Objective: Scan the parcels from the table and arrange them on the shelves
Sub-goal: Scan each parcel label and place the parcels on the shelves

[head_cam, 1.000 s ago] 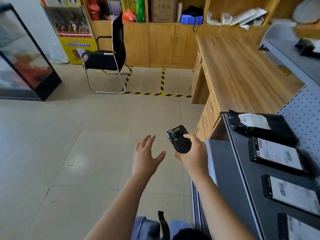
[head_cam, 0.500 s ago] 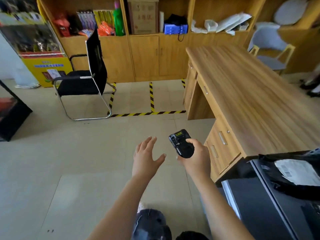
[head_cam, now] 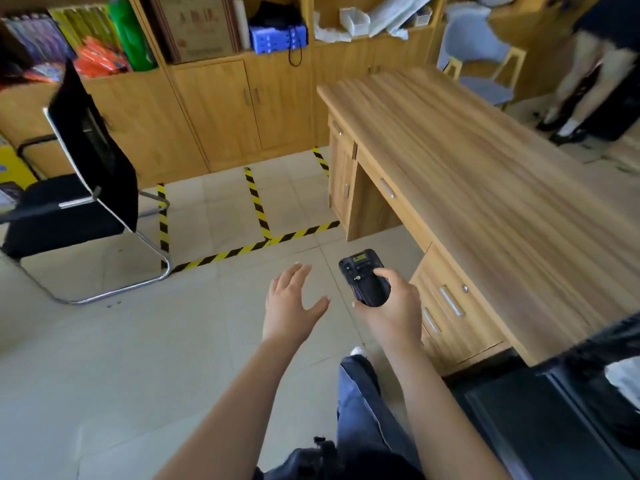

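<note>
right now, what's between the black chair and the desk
Only tiled floor crossed by yellow-black tape; nothing stands on that stretch, as the head view shows.

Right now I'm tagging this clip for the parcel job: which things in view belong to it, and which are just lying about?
Job: scanner, gripped by the right hand; left hand, open and empty; black parcel with a white label at the lower right edge.
Lying about: wooden desk; black chair; blue-grey chair; blue box in the wooden cabinet; striped floor tape.
</note>
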Motion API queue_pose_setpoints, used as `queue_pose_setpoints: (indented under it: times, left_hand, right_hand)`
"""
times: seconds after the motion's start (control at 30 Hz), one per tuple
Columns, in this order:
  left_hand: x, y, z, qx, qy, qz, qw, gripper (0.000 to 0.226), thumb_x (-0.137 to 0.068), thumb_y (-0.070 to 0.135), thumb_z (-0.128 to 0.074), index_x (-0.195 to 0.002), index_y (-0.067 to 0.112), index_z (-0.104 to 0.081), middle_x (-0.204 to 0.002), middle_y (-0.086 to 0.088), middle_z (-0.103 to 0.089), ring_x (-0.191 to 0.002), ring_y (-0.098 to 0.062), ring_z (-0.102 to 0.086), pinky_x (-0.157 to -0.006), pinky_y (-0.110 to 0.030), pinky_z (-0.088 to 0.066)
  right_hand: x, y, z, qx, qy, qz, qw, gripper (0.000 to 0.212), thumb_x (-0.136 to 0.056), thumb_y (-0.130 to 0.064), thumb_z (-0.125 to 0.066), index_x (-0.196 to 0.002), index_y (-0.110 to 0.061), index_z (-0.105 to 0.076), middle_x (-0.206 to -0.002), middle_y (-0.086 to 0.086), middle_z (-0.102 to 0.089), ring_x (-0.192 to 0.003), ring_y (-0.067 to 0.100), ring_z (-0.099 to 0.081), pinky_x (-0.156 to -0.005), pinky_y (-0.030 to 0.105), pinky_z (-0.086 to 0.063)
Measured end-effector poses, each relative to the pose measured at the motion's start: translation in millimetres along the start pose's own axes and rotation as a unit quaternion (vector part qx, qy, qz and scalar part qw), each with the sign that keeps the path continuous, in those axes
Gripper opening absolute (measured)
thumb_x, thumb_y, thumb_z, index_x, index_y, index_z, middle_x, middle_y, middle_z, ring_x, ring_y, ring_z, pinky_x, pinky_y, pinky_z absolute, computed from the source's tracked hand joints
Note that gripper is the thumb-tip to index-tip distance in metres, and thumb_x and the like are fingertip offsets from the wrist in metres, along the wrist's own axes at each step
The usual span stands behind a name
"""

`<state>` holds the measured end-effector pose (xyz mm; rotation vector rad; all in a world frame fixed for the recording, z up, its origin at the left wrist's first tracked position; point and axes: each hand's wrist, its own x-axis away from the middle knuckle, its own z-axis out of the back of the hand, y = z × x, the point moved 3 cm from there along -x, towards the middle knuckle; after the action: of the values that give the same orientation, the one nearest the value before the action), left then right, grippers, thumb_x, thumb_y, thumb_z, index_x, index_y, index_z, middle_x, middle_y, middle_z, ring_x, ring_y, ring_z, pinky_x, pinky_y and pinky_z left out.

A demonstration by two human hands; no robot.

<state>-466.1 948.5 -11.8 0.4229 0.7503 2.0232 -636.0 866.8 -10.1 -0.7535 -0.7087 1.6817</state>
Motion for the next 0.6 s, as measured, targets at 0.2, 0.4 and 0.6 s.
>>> queue_pose_setpoints:
  times: [0.2, 0.4, 0.6]
  left_hand:
    - [-132, 11, -14, -0.002, -0.003, -0.007, 1.000, 0.067, -0.084, 0.045, -0.068, -0.143, 0.025, -0.041, -0.150, 0.006, -0.035, -0.136, -0.015, -0.027, -0.113, -0.035, -0.027]
    - [-291, 54, -27, -0.016, 0.000, -0.030, 0.999, 0.067, -0.085, 0.042, -0.068, -0.143, 0.024, -0.041, -0.151, 0.007, -0.034, -0.136, -0.018, -0.027, -0.112, -0.035, -0.028]
    - [-422, 93, -38, -0.009, -0.002, -0.042, 0.999, 0.069, -0.084, 0.042, -0.069, -0.143, 0.023, -0.041, -0.150, 0.005, -0.036, -0.136, -0.020, -0.028, -0.112, -0.035, -0.025]
  right_hand:
    - [-128, 0, -45, -0.022, 0.017, -0.002, 1.000, 0.061, -0.057, -0.023, -0.087, -0.113, -0.024, -0.061, -0.100, -0.008, -0.067, -0.094, 0.023, -0.061, -0.075, 0.036, -0.053]
    - [-279, -14, -63, -0.032, 0.040, 0.031, 0.998, 0.062, -0.055, -0.020, -0.086, -0.111, -0.022, -0.061, -0.101, -0.007, -0.066, -0.093, 0.023, -0.061, -0.071, 0.037, -0.054]
    - [-407, -23, -72, -0.037, 0.055, -0.013, 0.998, 0.065, -0.056, -0.019, -0.086, -0.116, -0.023, -0.061, -0.110, -0.008, -0.064, -0.103, 0.020, -0.057, -0.078, 0.032, -0.051]
